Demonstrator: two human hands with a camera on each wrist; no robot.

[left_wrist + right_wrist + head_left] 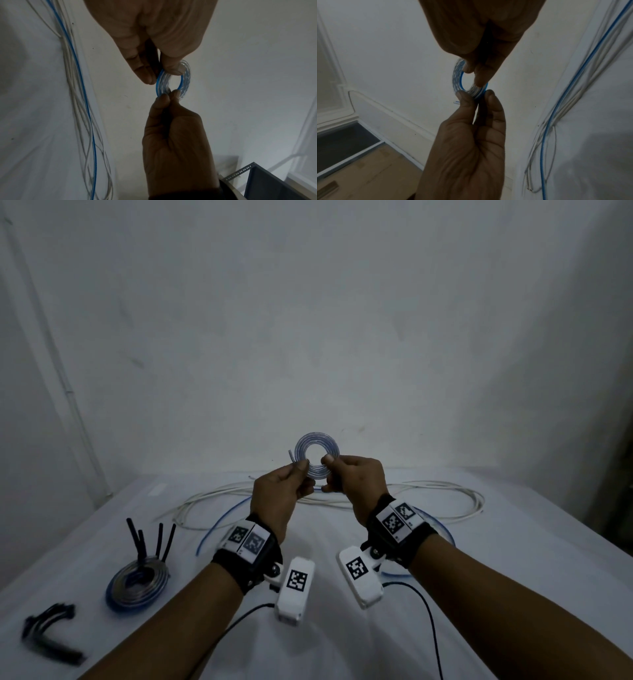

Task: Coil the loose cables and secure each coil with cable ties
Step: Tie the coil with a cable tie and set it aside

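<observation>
I hold a small coil of clear, blue-striped cable (pixel 317 438) upright in the air above the table, between both hands. My left hand (pixel 303 466) pinches its lower left edge, beside the short free end (pixel 290 455) that sticks up. My right hand (pixel 327 462) pinches the lower right edge. In the left wrist view the left hand (pixel 161 75) grips the coil (pixel 186 79) from above. In the right wrist view the right hand (pixel 473 76) pinches the coil (pixel 456 79). A larger coil (pixel 137 583) with black ties standing up lies at the left. Loose black cable ties (pixel 51 631) lie at the front left.
Loose white cable (pixel 428 491) and a blue cable (pixel 219 522) sprawl over the white table cloth (pixel 496 594) under and behind my hands. The wall rises just behind the table. A grey metal rack (pixel 267 186) and a cardboard box (pixel 359 174) stand beside the table.
</observation>
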